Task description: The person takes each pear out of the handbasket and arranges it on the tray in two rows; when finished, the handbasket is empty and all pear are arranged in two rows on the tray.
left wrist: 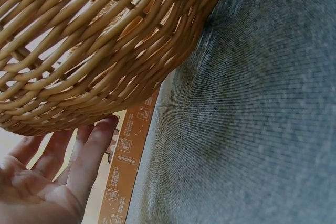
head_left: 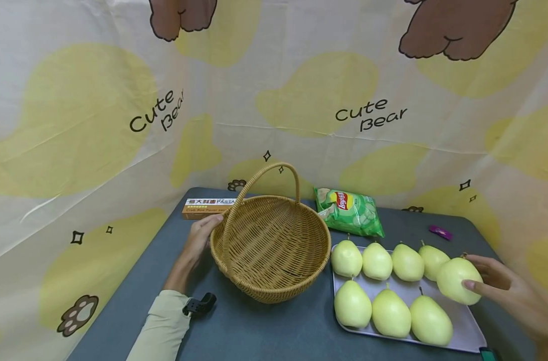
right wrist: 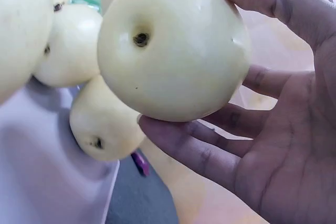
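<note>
We see soft, even, bright light with only faint shadows under the basket [head_left: 270,245]. The head view bows at its edges (a wide lens). In both wrist views the close things look slightly soft.

You see eight pears [head_left: 391,281], one basket [head_left: 274,250], one chip bag [head_left: 350,210], one pasta box [head_left: 206,207], one tray [head_left: 470,328].

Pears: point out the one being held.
The pear at the tray's far right end, gripped by the right hand; the other seven lie untouched.
</note>
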`<state>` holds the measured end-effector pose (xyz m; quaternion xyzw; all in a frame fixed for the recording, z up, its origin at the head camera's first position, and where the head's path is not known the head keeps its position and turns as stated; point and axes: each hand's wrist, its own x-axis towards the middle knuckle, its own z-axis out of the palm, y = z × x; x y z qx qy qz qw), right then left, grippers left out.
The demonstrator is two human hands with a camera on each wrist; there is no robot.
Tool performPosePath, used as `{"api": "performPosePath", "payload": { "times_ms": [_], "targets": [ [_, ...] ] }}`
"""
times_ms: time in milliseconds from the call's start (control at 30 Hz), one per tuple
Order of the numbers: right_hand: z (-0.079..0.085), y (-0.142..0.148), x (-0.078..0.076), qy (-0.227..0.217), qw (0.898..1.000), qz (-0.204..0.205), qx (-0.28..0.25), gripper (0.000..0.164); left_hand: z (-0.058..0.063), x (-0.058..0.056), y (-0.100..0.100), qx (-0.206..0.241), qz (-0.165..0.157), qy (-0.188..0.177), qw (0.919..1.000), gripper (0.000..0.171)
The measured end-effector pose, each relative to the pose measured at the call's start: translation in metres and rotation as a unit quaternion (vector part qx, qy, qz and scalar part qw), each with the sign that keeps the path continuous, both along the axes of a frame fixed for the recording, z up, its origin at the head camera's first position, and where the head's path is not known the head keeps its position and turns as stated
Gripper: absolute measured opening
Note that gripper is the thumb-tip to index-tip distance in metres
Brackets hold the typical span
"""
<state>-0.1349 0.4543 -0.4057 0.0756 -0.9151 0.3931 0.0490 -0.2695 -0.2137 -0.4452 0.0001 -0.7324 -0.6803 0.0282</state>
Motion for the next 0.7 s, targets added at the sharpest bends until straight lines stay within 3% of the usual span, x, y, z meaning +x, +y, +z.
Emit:
{"api": "performPosePath", "payload": {
  "times_ms": [300, 500, 700],
  "targets": [
    [-0.009, 0.02, 0.004, -0.106, 0.994, -0.012, 0.04, 0.058, -0.001, 0.0, 0.001, 0.007, 0.008, -0.001, 0.9999, 0.051],
    [-0.018, 0.033, 0.007, -0.156, 0.988, -0.019, 0.015, 0.056, -0.001, 0.0, 0.001, 0.009, 0.003, 0.001, 1.0, 0.051],
    [-0.022, 0.038, 0.008, -0.189, 0.982, 0.007, 0.005, 0.053, -0.002, -0.001, 0.001, 0.013, -0.003, 0.005, 0.9999, 0.05]
  ]
}}
